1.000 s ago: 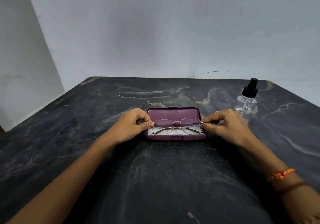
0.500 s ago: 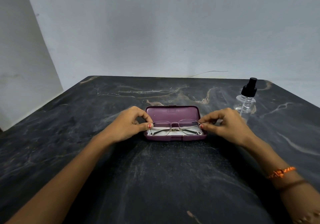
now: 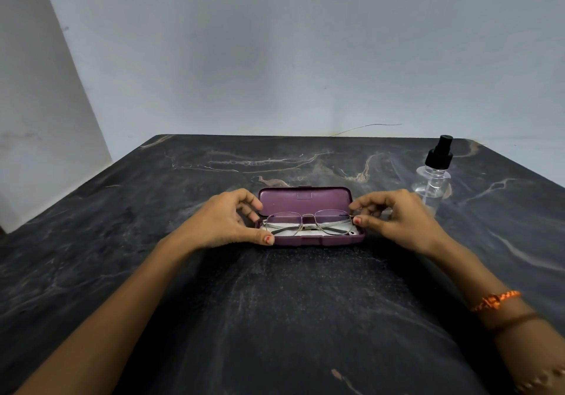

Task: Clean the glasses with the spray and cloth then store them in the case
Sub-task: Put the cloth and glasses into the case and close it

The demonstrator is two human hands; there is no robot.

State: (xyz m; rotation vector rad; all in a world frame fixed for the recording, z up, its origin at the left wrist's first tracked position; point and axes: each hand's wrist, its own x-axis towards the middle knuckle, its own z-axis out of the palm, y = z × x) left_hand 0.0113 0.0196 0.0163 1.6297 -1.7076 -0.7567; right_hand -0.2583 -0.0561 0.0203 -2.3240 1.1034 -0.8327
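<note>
The thin metal-framed glasses (image 3: 308, 223) lie folded in the open purple case (image 3: 304, 199), on top of a white cloth (image 3: 308, 232) that lines its tray. My left hand (image 3: 227, 220) is at the left end of the frame, with the thumb by the case's front left corner and the fingers curled over the hinge. The right end of the frame is pinched by my right hand (image 3: 394, 219) between thumb and fingers. A clear spray bottle (image 3: 434, 177) with a black pump top stands upright to the right of that hand.
Everything sits on a dark marble table (image 3: 290, 303) against a pale wall. The table's left and right edges run diagonally toward the back. An orange thread band is on my right wrist (image 3: 495, 300).
Both hands have lowered the glasses a little into the case tray. My left thumb has dropped to the case's front corner. The bottle has not moved.
</note>
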